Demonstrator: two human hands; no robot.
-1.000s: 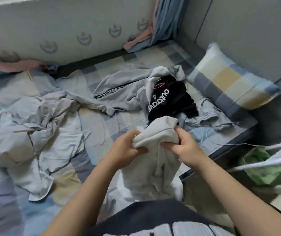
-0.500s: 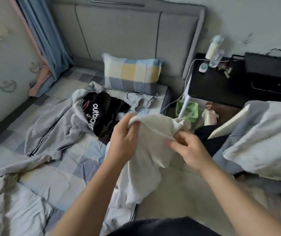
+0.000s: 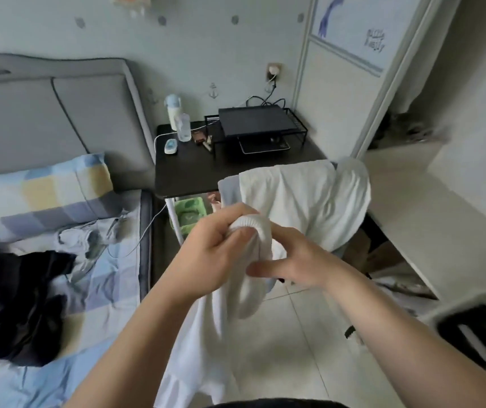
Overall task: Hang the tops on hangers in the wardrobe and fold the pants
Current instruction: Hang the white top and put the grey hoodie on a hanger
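writing: white letters on the black top (image 3: 21,307) at nine o'clock, running sideways up the cloth; "outbrav" is what reads, the rest is lost in the folds. dark scribbled lettering on the wardrobe door (image 3: 350,48) at one o'clock, too blurred to read.
white garment (image 3: 206,343): dead centre, held up in the air over the floor tiles (image 3: 294,348), just off the edge of the bed (image 3: 103,290).
axis: long axis runs top to bottom, ribbed edge uppermost at the hands, loose hem hanging down toward six o'clock.
left hand (image 3: 212,254): fingers curled tight around the ribbed edge, thumb pressed on top, gripping the cloth.
right hand (image 3: 291,260): closed on the same bunched edge from the other side, thumb lying flat along it toward nine o'clock.
hands: touching each other through the fabric.
behind: another white cloth (image 3: 309,201) is draped at twelve o'clock, just beside the dark side table (image 3: 182,172).
pillow (image 3: 44,189): checked, at ten o'clock on the bed.
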